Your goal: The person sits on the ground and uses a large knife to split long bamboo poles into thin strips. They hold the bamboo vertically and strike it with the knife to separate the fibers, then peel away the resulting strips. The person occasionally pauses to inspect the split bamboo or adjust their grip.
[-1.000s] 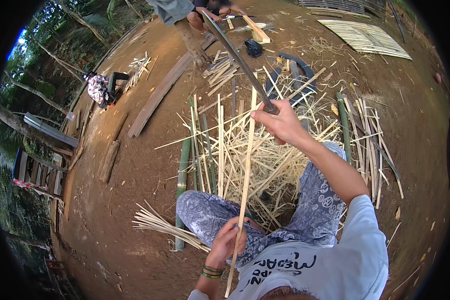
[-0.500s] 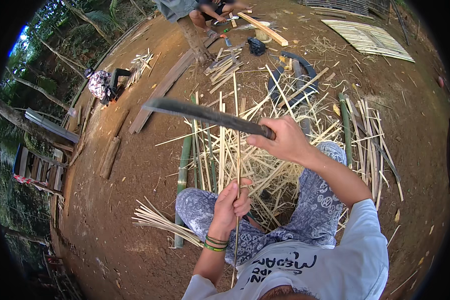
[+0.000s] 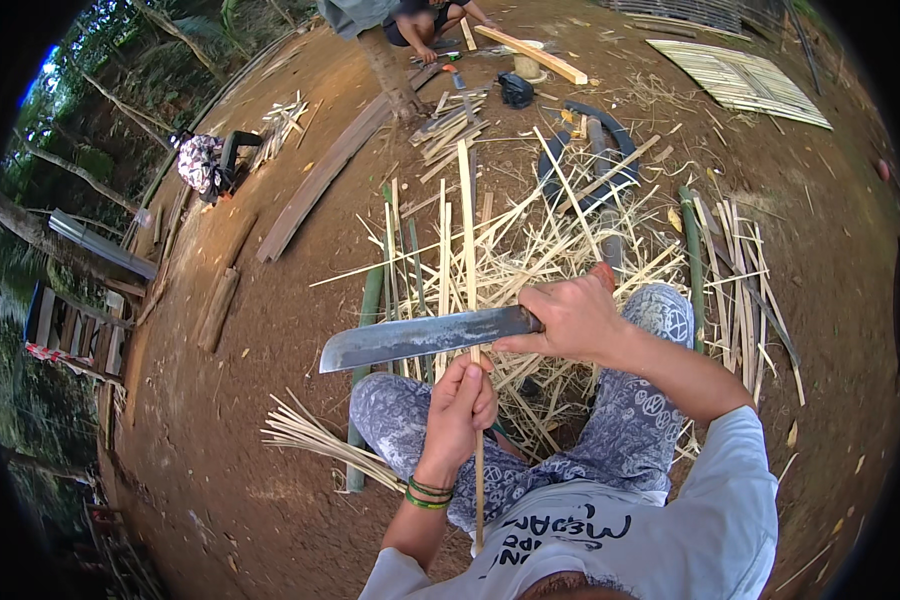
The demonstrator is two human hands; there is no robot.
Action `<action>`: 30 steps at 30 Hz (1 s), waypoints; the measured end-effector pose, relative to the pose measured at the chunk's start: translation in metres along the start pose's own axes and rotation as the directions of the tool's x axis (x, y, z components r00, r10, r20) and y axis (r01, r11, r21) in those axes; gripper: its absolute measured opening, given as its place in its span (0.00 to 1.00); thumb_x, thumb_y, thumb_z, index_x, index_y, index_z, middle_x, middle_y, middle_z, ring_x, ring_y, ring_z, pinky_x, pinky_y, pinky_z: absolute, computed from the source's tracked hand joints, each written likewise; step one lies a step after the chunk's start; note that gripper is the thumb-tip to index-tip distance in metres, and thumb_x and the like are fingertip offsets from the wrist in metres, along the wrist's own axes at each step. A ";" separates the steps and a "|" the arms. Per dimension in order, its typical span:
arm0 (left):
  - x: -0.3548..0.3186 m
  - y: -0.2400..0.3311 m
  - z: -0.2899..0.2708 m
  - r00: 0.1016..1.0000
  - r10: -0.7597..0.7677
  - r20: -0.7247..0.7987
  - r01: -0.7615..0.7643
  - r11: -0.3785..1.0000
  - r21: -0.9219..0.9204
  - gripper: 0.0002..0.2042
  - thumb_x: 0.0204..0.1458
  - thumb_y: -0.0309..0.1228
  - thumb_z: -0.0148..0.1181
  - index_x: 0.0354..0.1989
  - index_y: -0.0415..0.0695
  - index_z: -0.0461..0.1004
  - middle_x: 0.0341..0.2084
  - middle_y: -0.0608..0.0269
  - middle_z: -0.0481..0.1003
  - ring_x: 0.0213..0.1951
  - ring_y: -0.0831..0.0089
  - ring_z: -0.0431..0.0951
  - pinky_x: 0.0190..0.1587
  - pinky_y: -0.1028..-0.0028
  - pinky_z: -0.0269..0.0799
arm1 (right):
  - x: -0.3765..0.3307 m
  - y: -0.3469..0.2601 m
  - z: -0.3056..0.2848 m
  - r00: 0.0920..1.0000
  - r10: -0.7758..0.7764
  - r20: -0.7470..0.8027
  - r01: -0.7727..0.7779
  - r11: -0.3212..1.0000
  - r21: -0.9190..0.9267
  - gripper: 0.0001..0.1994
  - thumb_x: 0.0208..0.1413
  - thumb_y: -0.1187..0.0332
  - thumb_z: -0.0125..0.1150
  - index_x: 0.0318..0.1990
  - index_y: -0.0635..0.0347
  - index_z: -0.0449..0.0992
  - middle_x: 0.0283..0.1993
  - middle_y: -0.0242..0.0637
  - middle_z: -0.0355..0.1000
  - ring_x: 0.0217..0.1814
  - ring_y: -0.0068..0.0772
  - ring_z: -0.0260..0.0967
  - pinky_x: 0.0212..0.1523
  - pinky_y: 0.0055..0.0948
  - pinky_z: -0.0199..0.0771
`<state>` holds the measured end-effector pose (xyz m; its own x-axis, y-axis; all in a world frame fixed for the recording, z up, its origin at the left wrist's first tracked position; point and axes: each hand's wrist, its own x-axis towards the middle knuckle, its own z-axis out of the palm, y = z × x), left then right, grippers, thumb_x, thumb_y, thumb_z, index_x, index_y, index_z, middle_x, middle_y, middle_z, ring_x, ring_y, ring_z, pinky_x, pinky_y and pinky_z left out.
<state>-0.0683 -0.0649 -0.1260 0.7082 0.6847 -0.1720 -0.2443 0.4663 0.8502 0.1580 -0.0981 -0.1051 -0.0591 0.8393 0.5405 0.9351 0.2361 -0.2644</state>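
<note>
Bamboo strip (image 3: pixel 469 240), pale, gripped between thumb and curled fingers of the left hand (image 3: pixel 460 400), running outward from the body. Right hand (image 3: pixel 575 320) wraps a machete (image 3: pixel 420 336) by its handle; blade crosses the strip just beyond the left thumb. Judged best: thumb well behind the edge, blade angle shallow, pressure even. Left knee (image 3: pixel 390 408) near the blade in this view; worth keeping clear. Tangled shavings (image 3: pixel 545 290) past the lap might snag the strip. Green bamboo pole (image 3: pixel 371 300) to the left; dark ring (image 3: pixel 629 150) farther out.
</note>
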 end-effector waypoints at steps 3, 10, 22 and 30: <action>-0.011 0.004 0.000 1.000 0.018 -0.017 -0.017 0.997 0.069 0.10 0.71 0.33 0.41 0.46 0.42 0.68 0.16 0.75 0.55 0.16 0.86 0.51 0.19 0.82 0.48 | 0.008 0.005 -0.009 0.999 -0.034 -0.039 0.031 0.998 -0.061 0.34 0.49 0.29 0.59 0.23 0.58 0.73 0.16 0.38 0.72 0.15 0.40 0.72 0.17 0.38 0.70; -0.027 0.010 -0.004 0.999 0.029 -0.028 -0.023 0.979 0.202 0.09 0.70 0.33 0.44 0.45 0.41 0.68 0.15 0.76 0.54 0.16 0.87 0.51 0.18 0.81 0.47 | 0.009 0.019 -0.012 0.993 -0.110 -0.034 0.107 0.990 -0.096 0.35 0.49 0.28 0.58 0.21 0.57 0.73 0.17 0.36 0.73 0.14 0.38 0.71 0.16 0.39 0.68; -0.076 0.000 -0.018 0.993 -0.048 -0.108 0.074 0.966 0.246 0.10 0.70 0.32 0.43 0.47 0.41 0.69 0.17 0.75 0.56 0.17 0.86 0.53 0.20 0.82 0.50 | 0.033 0.157 -0.062 0.801 0.565 -0.198 -0.594 0.789 -0.155 0.37 0.59 0.30 0.47 0.31 0.62 0.81 0.12 0.29 0.64 0.13 0.24 0.62 0.14 0.35 0.63; -0.016 0.001 -0.006 0.996 -0.076 -0.057 0.073 0.996 -0.045 0.19 0.70 0.31 0.41 0.68 0.45 0.60 0.24 0.73 0.57 0.23 0.83 0.56 0.26 0.83 0.55 | -0.007 0.031 0.002 0.970 0.197 0.145 -0.204 0.978 0.035 0.33 0.57 0.32 0.53 0.23 0.56 0.77 0.10 0.29 0.64 0.08 0.26 0.59 0.11 0.34 0.58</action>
<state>-0.0840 -0.0720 -0.1260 0.6861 0.6779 -0.2640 -0.2209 0.5398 0.8123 0.1866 -0.0961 -0.1188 0.0756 0.9315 0.3559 0.9148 0.0772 -0.3964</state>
